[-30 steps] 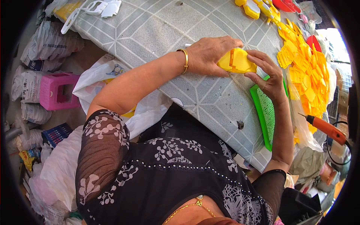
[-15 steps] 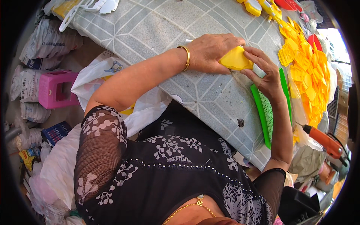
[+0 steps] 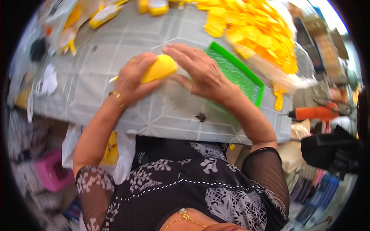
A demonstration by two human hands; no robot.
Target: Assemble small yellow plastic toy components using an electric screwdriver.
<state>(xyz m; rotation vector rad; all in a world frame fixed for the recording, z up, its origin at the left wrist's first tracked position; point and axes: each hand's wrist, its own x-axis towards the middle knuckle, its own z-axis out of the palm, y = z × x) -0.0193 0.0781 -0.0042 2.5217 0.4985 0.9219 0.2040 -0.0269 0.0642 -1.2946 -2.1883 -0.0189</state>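
Observation:
My left hand (image 3: 133, 76) is closed around a smooth, rounded yellow plastic piece (image 3: 161, 68), holding it just above the table. A small white tip (image 3: 113, 79) pokes out beside that hand's fingers. To the right, my right hand (image 3: 204, 73) has its fingers stretched out and its thumb apart, close to the piece's right end with nothing in its grasp. Behind the right hand lies a green mesh-bottomed tray (image 3: 239, 70), partly covered by my forearm. Motion blurs both hands slightly, and the piece's underside is hidden.
A heap of flat yellow pieces (image 3: 256, 34) lies far right on clear plastic. Yellow-and-white parts (image 3: 106, 16) rest along the far side. An orange tool (image 3: 317, 112) with a thin tip is at the table's right edge. A white bag (image 3: 124, 152) hangs at the near edge.
My view has turned, so the table sits differently. My right hand's fingers, earlier bent against the yellow piece, are now straighter and off it. My left hand still holds the piece.

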